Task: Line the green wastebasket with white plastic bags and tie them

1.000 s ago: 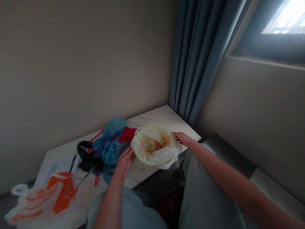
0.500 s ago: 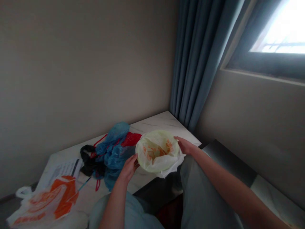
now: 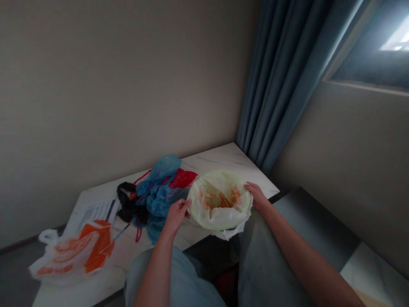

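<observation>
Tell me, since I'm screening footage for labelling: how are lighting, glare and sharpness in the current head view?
Head view: dim overall, with hazy glare at the bright rectangular glass window, upper right; head view: inside the round pale-green container lined with white plastic looks shaded; head view: left hand and right hand have readable outlines; head view: print on the flat white paper is illegible.

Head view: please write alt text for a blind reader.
The left hand and right hand hold a round bin lined with a white, orange-printed plastic bag. On the marble-patterned table, to the left, lie crumpled blue plastic and an orange-and-white carrier bag.
</observation>
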Tool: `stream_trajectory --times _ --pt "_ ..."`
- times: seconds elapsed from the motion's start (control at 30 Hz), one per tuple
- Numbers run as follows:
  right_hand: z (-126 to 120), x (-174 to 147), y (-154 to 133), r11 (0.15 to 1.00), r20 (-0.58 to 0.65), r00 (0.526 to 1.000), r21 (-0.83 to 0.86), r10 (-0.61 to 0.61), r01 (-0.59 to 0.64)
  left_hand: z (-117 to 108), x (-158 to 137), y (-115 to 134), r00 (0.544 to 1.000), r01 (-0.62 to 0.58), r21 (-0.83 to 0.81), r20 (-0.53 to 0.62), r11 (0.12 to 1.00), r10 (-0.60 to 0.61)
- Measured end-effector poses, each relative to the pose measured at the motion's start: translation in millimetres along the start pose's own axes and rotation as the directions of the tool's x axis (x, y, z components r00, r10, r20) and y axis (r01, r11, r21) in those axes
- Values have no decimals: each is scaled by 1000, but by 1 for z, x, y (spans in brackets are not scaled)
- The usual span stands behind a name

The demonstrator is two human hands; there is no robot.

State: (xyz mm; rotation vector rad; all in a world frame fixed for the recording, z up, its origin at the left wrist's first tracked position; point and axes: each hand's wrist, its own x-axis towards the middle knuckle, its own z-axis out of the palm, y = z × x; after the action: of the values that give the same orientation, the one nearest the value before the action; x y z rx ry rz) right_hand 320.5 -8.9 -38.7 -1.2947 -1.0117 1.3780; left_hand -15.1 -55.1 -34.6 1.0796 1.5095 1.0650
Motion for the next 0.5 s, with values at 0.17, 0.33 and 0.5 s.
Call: stream_trajectory --times 0.17,0.33,0.5 --pt "8 -5 3 985 -92 991 -148 -102 88 -2 3 4 988 -101 121 -108 988 114" --pt "20 -11 1 912 -104 960 -352 -260 209 0 11 0 959 -117 65 -251 991 130" --pt "25 -25 11 897 -197 936 -396 -293 197 3 12 -3 980 -21 -228 -196 973 -24"
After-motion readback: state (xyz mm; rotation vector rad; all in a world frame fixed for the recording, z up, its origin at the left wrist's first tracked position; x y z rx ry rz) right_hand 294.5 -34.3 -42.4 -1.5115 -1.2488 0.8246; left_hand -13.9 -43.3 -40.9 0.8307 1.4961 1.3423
